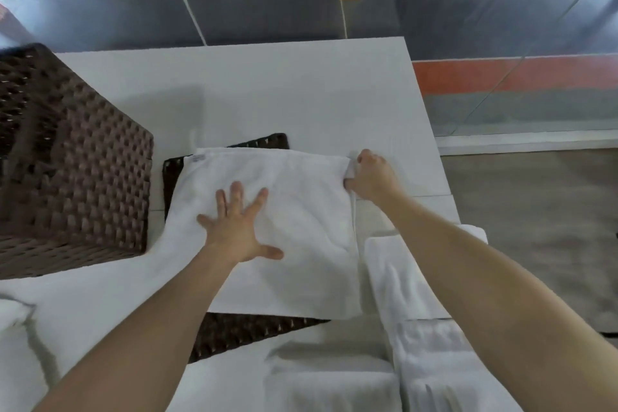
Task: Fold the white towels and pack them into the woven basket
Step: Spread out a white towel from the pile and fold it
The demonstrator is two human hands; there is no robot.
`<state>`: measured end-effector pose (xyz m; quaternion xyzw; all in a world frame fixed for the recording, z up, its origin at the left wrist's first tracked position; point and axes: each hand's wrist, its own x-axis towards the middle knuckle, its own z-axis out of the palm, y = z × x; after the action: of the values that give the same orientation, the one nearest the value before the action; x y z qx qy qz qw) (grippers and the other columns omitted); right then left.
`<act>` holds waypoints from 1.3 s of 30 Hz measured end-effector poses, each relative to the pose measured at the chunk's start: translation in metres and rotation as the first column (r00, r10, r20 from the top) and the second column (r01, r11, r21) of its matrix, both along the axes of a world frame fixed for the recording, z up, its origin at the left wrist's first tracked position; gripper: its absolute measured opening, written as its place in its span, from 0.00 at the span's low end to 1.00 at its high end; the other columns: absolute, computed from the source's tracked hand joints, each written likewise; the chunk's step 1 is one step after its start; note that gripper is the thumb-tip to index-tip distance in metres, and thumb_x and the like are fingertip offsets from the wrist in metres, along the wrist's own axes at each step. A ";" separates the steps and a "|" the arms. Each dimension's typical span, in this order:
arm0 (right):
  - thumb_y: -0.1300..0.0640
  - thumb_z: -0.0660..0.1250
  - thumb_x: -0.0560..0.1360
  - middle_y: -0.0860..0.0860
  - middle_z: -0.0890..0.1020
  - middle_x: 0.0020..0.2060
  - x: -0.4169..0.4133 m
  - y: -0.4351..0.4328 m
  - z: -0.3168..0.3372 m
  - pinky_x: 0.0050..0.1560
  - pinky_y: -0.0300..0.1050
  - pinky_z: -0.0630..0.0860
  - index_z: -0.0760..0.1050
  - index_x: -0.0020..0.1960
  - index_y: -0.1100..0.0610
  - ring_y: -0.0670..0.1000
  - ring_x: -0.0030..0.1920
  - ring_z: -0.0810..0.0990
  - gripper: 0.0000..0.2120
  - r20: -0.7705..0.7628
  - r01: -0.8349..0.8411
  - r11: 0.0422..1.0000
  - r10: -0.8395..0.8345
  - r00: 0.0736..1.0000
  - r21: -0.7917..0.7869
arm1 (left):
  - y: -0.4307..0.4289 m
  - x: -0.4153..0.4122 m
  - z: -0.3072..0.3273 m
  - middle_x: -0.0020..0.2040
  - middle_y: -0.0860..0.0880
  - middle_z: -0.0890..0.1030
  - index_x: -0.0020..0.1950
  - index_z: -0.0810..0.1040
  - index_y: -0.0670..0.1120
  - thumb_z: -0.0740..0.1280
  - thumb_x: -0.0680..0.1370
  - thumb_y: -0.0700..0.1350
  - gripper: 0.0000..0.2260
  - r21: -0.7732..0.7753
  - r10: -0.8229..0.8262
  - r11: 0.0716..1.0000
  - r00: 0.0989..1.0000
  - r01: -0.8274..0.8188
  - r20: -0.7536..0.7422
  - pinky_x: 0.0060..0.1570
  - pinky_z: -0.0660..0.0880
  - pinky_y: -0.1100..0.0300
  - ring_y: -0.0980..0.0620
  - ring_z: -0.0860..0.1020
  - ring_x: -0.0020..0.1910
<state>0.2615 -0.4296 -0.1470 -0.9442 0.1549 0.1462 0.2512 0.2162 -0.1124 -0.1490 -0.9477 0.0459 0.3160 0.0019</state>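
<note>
Head view: a small label (197, 159) at the upper left corner of the white towel (301, 211) is too blurred to read. The towel lies at frame centre over a dark woven panel (254, 328), perhaps a lid. Your left hand (239, 227) presses it flat, fingers spread; your right hand (371, 177) pinches its upper right corner. The woven basket (67, 160) stands at left on the bench (267, 94), its inside unseen.

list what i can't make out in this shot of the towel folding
Head view only:
Woven basket runs off the left edge; its inside does not show.
Dark woven piece: mostly covered by the spread towel.
Right hand: its own back hides the grip on the towel's edge.
Towel label: too small to read.
Folded towels: cut off by the bottom edge.
</note>
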 end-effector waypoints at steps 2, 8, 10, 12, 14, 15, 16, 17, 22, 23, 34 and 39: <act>0.49 0.78 0.71 0.61 0.82 0.56 0.008 0.000 -0.011 0.48 0.50 0.73 0.71 0.63 0.63 0.64 0.57 0.82 0.29 0.020 -0.019 1.000 0.019 1.000 0.009 | 0.000 0.001 -0.001 0.83 0.48 0.23 0.81 0.26 0.69 0.71 0.55 0.85 0.71 0.022 -0.017 1.000 1.000 0.017 -0.005 0.72 0.56 0.17 0.34 0.31 0.84; 0.58 0.67 0.79 0.61 0.83 0.46 0.013 -0.013 -0.029 0.42 0.49 0.73 0.76 0.53 0.64 0.64 0.48 0.82 0.09 0.152 0.136 0.986 -0.149 0.977 0.091 | -0.001 0.002 -0.003 0.83 0.47 0.23 0.79 0.24 0.69 0.71 0.55 0.85 0.71 0.027 -0.017 0.999 1.000 0.017 -0.021 0.73 0.56 0.18 0.34 0.30 0.84; 0.59 0.63 0.79 0.61 0.83 0.47 0.016 -0.014 -0.028 0.43 0.50 0.74 0.76 0.53 0.64 0.64 0.49 0.82 0.08 0.118 0.190 0.973 -0.205 0.972 0.131 | 0.000 0.002 -0.004 0.83 0.47 0.23 0.79 0.24 0.69 0.71 0.55 0.85 0.71 0.020 -0.019 1.000 1.000 0.019 -0.011 0.73 0.56 0.18 0.34 0.30 0.84; 0.57 0.61 0.81 0.59 0.82 0.47 0.018 -0.012 -0.022 0.45 0.52 0.76 0.76 0.55 0.63 0.64 0.51 0.81 0.10 0.083 0.245 0.951 -0.264 0.961 0.187 | -0.002 0.002 -0.003 0.83 0.48 0.23 0.80 0.24 0.69 0.71 0.55 0.85 0.71 0.021 -0.020 1.000 1.000 0.020 -0.007 0.74 0.55 0.18 0.35 0.29 0.84; 0.48 0.64 0.82 0.55 0.80 0.48 0.018 -0.012 -0.015 0.49 0.51 0.76 0.75 0.60 0.60 0.60 0.51 0.80 0.15 0.051 0.259 0.937 -0.278 0.959 0.236 | -0.002 0.001 -0.005 0.83 0.47 0.23 0.80 0.25 0.69 0.71 0.54 0.85 0.71 0.028 -0.018 0.999 1.000 0.018 0.000 0.74 0.55 0.18 0.35 0.30 0.84; 0.45 0.67 0.81 0.54 0.79 0.48 0.016 -0.011 -0.011 0.50 0.50 0.76 0.73 0.62 0.58 0.59 0.51 0.78 0.19 0.044 0.243 0.941 -0.260 0.965 0.234 | -0.002 0.001 -0.005 0.83 0.47 0.23 0.80 0.25 0.69 0.71 0.54 0.85 0.71 0.030 -0.017 0.999 1.000 0.017 0.003 0.74 0.55 0.18 0.35 0.30 0.84; 0.43 0.70 0.79 0.53 0.78 0.49 0.014 -0.009 -0.009 0.51 0.51 0.76 0.73 0.63 0.57 0.58 0.51 0.78 0.21 0.047 0.225 0.951 -0.240 0.970 0.210 | -0.002 0.001 -0.004 0.83 0.47 0.24 0.80 0.25 0.69 0.71 0.55 0.85 0.71 0.032 -0.018 0.999 1.000 0.018 0.007 0.74 0.55 0.18 0.35 0.30 0.84; 0.42 0.71 0.79 0.54 0.79 0.49 0.012 -0.007 -0.009 0.51 0.51 0.77 0.73 0.62 0.57 0.58 0.50 0.78 0.21 0.056 0.220 0.960 -0.233 0.971 0.175 | -0.001 0.001 -0.004 0.83 0.47 0.24 0.80 0.25 0.69 0.71 0.55 0.85 0.71 0.027 -0.017 0.999 1.000 0.017 0.011 0.74 0.56 0.18 0.35 0.31 0.84; 0.41 0.67 0.80 0.58 0.84 0.50 -0.005 0.019 -0.015 0.49 0.52 0.79 0.74 0.60 0.60 0.62 0.53 0.83 0.23 0.012 0.249 0.965 -0.250 0.968 0.084 | -0.005 0.001 0.009 0.85 0.47 0.33 0.82 0.30 0.69 0.67 0.56 0.87 0.67 0.054 -0.061 0.997 0.998 0.061 0.008 0.76 0.56 0.24 0.34 0.40 0.86; 0.40 0.68 0.80 0.58 0.83 0.52 -0.007 0.024 -0.015 0.50 0.52 0.79 0.73 0.62 0.61 0.63 0.54 0.82 0.25 -0.015 0.276 0.956 -0.276 0.961 0.102 | -0.001 0.006 0.014 0.86 0.46 0.40 0.83 0.34 0.70 0.64 0.59 0.87 0.62 0.044 -0.078 0.996 0.996 0.076 0.042 0.75 0.59 0.26 0.35 0.47 0.85; 0.35 0.75 0.69 0.52 0.85 0.53 0.001 0.035 -0.017 0.67 0.58 0.77 0.84 0.58 0.49 0.59 0.60 0.82 0.25 -0.260 0.511 0.837 -0.458 0.850 0.197 | 0.101 0.171 0.013 0.63 0.49 0.83 0.66 0.79 0.49 0.74 0.81 0.46 0.15 -0.219 -0.007 0.974 0.971 0.060 0.238 0.61 0.78 0.48 0.42 0.81 0.61; 0.38 0.71 0.71 0.53 0.84 0.54 0.000 0.036 -0.021 0.68 0.60 0.75 0.83 0.57 0.54 0.60 0.60 0.81 0.23 -0.274 0.549 0.821 -0.497 0.823 0.160 | 0.107 0.210 -0.001 0.66 0.47 0.82 0.68 0.78 0.51 0.72 0.81 0.48 0.15 -0.056 -0.150 0.985 0.969 0.164 0.195 0.67 0.76 0.46 0.40 0.80 0.66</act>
<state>0.2620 -0.3939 -0.1681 -0.8067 0.4180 0.1916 0.3713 0.4257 -0.0052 -0.1502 -0.9664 0.1318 0.2208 -0.0025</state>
